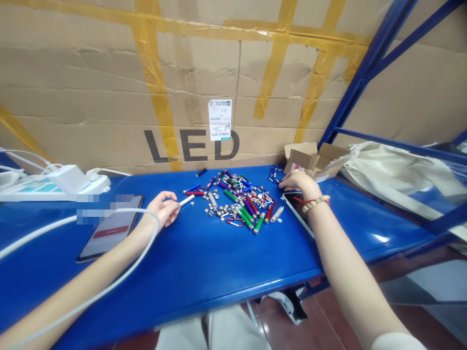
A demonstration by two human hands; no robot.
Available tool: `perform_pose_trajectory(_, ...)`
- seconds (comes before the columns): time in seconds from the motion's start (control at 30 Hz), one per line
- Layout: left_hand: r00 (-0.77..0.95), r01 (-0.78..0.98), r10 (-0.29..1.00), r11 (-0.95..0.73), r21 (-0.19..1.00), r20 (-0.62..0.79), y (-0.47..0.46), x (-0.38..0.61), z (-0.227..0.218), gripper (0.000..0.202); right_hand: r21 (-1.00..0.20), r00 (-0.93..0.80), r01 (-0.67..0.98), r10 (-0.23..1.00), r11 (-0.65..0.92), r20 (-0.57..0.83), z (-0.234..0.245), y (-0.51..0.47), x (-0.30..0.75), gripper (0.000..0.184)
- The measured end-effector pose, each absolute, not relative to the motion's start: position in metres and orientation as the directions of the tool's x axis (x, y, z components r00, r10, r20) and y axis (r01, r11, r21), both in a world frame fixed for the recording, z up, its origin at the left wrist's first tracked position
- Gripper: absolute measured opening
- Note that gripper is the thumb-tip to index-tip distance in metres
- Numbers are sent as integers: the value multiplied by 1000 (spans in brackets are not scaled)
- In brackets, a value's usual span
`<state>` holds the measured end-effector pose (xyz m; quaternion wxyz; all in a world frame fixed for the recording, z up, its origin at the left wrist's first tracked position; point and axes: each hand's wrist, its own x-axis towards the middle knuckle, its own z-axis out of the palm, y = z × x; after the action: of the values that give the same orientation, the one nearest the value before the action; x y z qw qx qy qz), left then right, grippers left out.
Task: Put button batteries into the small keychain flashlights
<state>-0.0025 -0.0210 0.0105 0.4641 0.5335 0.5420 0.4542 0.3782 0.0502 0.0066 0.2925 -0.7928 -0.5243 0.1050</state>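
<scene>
Our left hand (166,206) pinches a silver torch (187,200); our right hand (299,181) touches the pile (237,199) on the worktop (204,262), grip unclear.

Left hand (166,209) around silver tube (187,200) (blue table (219,262))

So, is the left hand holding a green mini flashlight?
No, the left hand pinches a silver tube; green ones lie in the pile.

Glossy blue worktop (204,262) all across. At centre, the pile of little torches (241,201) mixes green, purple, red, blue and silver. One white tube (187,200) sits left of it. Behind is brown cardboard (91,97), striped with yellow tape (156,97) and lettered in black. At left, a white power strip (51,187) and a phone (109,228) with a red bar.
</scene>
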Motion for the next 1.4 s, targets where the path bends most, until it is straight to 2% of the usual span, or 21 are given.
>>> perform_pose_trajectory(0.13,33,160,999,7,987,-13,-20,-1,7,29,-533,485,733,874,-423,-26,11,47,369,13)
perform_pose_trajectory(0.27,28,184,999,-37,982,32,-17,-4,5,29,-550,468,740,884,-389,6,23,40,360,8)
perform_pose_trajectory(0.33,55,215,994,-108,971,98,-18,-5,4,28,-589,399,758,914,-280,79,29,37,349,11)
perform_pose_trajectory(0.43,175,259,965,-237,936,196,-22,-3,3,31,-663,165,748,966,11,201,36,30,319,26)
perform_pose_trajectory(0.5,241,287,941,-305,908,239,-26,0,2,35,-715,-187,582,920,387,346,37,23,291,32)
perform_pose_trajectory(0.57,321,331,918,-339,881,233,-30,3,2,41,-723,-390,432,835,538,389,35,12,262,32)
perform_pose_trajectory(0.7,408,363,901,-305,880,144,-34,4,3,53,-755,-570,265,729,600,379,26,-11,214,25)
perform_pose_trajectory(0.8,424,357,901,-255,899,87,-36,2,5,40,-748,-611,220,686,627,395,15,-21,193,19)
perform_pose_trajectory(0.9,399,364,916,-192,912,33,-35,1,5,32,-732,-639,221,663,645,391,10,-22,187,20)
perform_pose_trajectory(0.97,346,395,938,-136,908,-10,-33,1,4,33,-673,-629,324,683,665,372,14,-20,193,25)
perform_pose_trajectory(1.03,300,392,954,-115,913,-9,-30,0,5,36,-517,-512,572,770,637,382,25,-14,209,28)
perform_pose_trajectory(1.07,276,381,961,-113,918,4,-28,-1,7,36,-408,-392,730,824,549,408,31,-9,220,27)
perform_pose_trajectory(1.13,220,324,974,-125,938,54,-24,-3,12,38,-232,-155,936,902,264,403,43,5,250,24)
perform_pose_trajectory(1.17,187,290,979,-137,947,84,-23,-5,15,39,-153,-59,981,936,118,348,47,13,266,25)
perform_pose_trajectory(1.23,130,235,983,-160,959,132,-21,-9,21,43,-115,48,993,956,-15,290,50,32,300,26)
perform_pose_trajectory(1.4,129,223,981,-174,959,148,-18,-18,25,45,-30,197,980,971,-195,136,34,68,367,25)
